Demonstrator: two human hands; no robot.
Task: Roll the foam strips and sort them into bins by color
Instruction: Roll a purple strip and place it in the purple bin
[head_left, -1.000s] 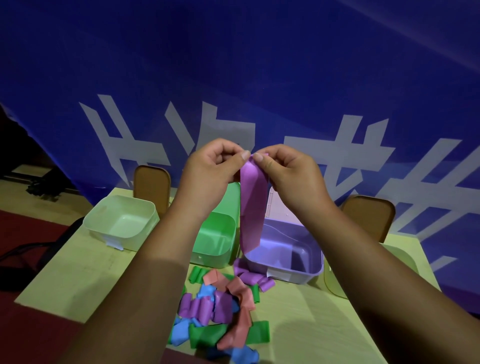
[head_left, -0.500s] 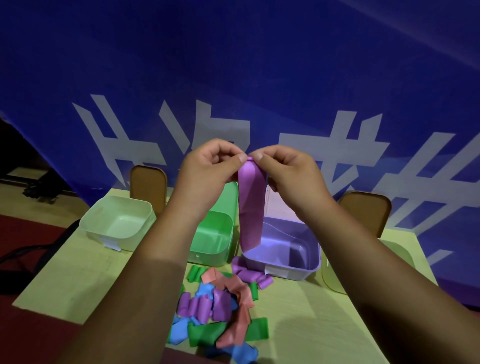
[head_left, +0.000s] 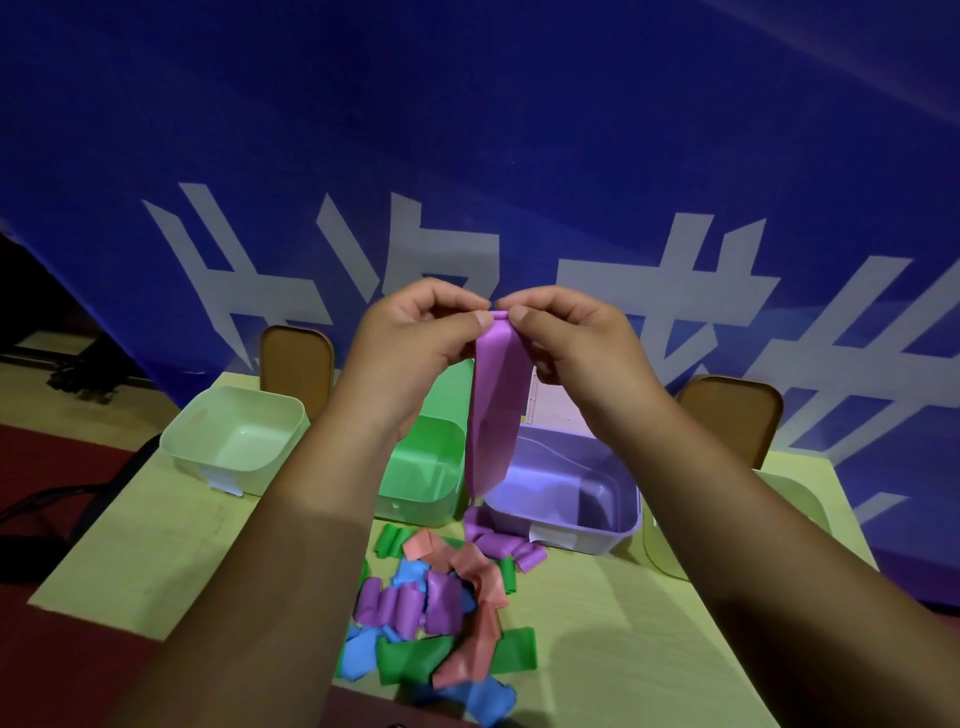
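I hold a purple foam strip (head_left: 493, 405) up in the air by its top end, and it hangs straight down in front of the bins. My left hand (head_left: 415, 343) and my right hand (head_left: 576, 343) both pinch that top edge, thumbs and fingertips close together. Its top edge is curled over into a small roll. Below it stand a purple bin (head_left: 613, 525), a green bin (head_left: 415, 499) and a pale green bin (head_left: 218, 452). A heap of purple, green, blue and pink foam strips (head_left: 441, 608) lies on the table in front of the bins.
The yellow-green table (head_left: 156, 540) carries the bins in a row. A fourth pale bin (head_left: 810, 499) shows at the right, partly behind my right arm. Two brown chair backs (head_left: 296, 364) (head_left: 730, 415) stand behind the table, before a blue banner.
The strip's top edge has curled over between my fingertips, and the hanging part has grown slightly shorter. Both hands stayed in about the same place.
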